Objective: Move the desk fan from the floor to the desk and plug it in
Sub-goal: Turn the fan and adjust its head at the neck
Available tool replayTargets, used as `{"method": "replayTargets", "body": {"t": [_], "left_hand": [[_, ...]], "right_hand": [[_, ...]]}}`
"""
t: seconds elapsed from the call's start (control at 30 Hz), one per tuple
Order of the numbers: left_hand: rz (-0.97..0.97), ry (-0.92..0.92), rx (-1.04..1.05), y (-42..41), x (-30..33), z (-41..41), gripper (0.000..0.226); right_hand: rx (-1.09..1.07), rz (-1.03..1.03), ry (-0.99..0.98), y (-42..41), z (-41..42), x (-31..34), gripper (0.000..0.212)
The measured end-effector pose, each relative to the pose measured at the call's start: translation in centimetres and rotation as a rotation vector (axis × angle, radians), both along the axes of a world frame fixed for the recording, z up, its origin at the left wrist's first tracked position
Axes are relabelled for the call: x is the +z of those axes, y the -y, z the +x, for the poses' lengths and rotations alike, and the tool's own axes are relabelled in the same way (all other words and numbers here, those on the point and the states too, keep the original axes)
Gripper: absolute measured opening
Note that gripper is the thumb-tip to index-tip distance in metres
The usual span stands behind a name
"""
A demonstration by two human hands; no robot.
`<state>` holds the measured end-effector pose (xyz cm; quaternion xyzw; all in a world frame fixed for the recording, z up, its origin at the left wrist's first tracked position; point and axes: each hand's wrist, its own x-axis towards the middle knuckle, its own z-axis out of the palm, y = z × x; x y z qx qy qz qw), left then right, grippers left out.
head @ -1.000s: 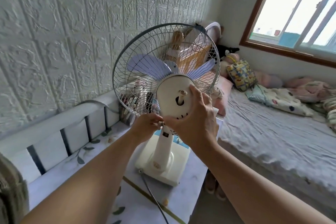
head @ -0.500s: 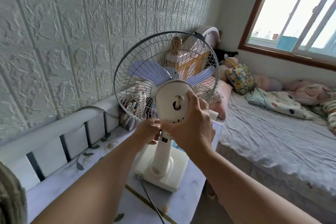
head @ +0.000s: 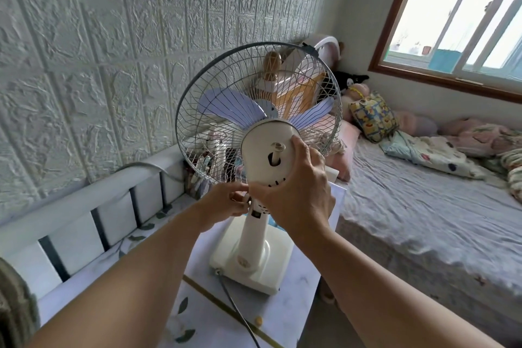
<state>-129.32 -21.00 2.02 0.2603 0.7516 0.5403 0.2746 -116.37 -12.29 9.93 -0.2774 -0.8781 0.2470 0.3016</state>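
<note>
The cream desk fan (head: 265, 155) with a wire cage and pale purple blades stands on the desk (head: 288, 316), its square base near the desk's right edge. I see it from behind. My right hand (head: 296, 192) grips the round motor housing from the right and below. My left hand (head: 226, 203) pinches something small at the fan's neck joint, just under the housing. The dark power cord (head: 234, 305) leaves the back of the base and runs toward me over the desk; its plug is out of view.
A textured white wall runs along the left, with a white-and-black rail (head: 84, 206) at the desk's back. Small items (head: 197, 175) stand behind the fan cage. A bed (head: 423, 206) with pillows and toys lies right of the desk; a window (head: 463, 17) is beyond.
The fan head has tilted back and upward a little under my hands. Both hands keep their hold at the housing and neck. The base stays put.
</note>
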Motion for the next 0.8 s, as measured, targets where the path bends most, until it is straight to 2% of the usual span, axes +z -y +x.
{"method": "replayTargets", "body": {"t": [0.07,0.17,0.27,0.37,0.53,0.63,0.73,0.8], "left_hand": [[0.014,0.004,-0.006,0.1,-0.1,-0.2,0.036],[-0.008,-0.006,0.047,0.0,-0.2,-0.2,0.011],[-0.112,-0.076,0.125,-0.6,-0.4,-0.3,0.025],[-0.182,-0.084,0.208,-1.5,-0.6,-0.2,0.019],[-0.082,0.05,0.216,-1.8,-0.4,0.3,0.014],[-0.005,0.047,0.202,-1.4,-0.4,0.4,0.014],[0.037,0.126,0.301,-2.1,-0.6,0.2,0.026],[0.016,0.158,0.343,-2.5,-0.3,0.1,0.027]], "right_hand": [[0.001,0.0,0.0,0.1,0.0,0.0,0.104],[-0.006,-0.006,-0.006,0.1,-0.1,0.0,0.103],[-0.003,-0.008,-0.011,0.2,-0.1,0.0,0.103],[-0.004,-0.01,-0.012,0.3,-0.1,0.1,0.104],[-0.015,-0.012,0.004,0.2,-0.1,0.1,0.107],[-0.022,-0.009,0.005,0.3,-0.1,0.0,0.106],[-0.028,-0.013,0.0,0.4,-0.2,-0.1,0.106],[-0.035,-0.018,0.001,0.3,-0.2,-0.1,0.106]]}}
